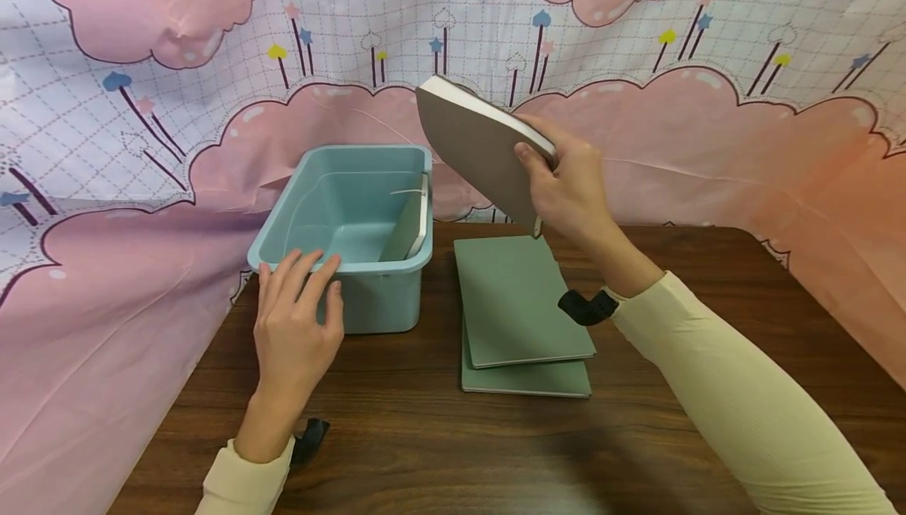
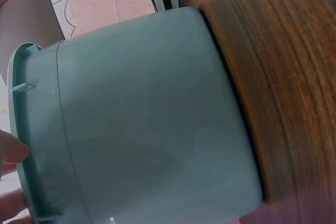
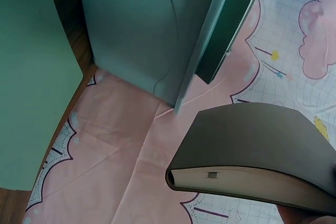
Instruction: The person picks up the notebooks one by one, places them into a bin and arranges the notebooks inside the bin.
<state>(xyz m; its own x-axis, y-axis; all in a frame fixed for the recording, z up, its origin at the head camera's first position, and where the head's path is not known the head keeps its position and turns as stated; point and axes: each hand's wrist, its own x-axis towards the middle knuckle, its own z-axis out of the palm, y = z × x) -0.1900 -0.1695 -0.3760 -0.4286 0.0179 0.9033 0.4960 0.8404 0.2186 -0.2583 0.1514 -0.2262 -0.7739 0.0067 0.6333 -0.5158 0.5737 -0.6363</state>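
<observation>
My right hand (image 1: 569, 181) grips a grey-brown notebook (image 1: 481, 145) by one edge, thumb on its cover. The notebook is held tilted in the air, above and right of a light blue plastic bin (image 1: 382, 299). In the right wrist view the notebook (image 3: 252, 140) shows its page edges and a small ribbon tab. At the bin's near rim, my left hand (image 1: 297, 326) rests with fingers spread and loosely bent. Inside the bin a green notebook (image 1: 409, 224) leans against the right wall. Two green notebooks (image 1: 524, 303) lie stacked on the table, slightly askew.
The bin and the stack stand on a dark brown wooden table (image 1: 396, 436). A pink and white patterned cloth (image 1: 637, 145) hangs behind the table and along both sides. Dark straps sit at both wrists.
</observation>
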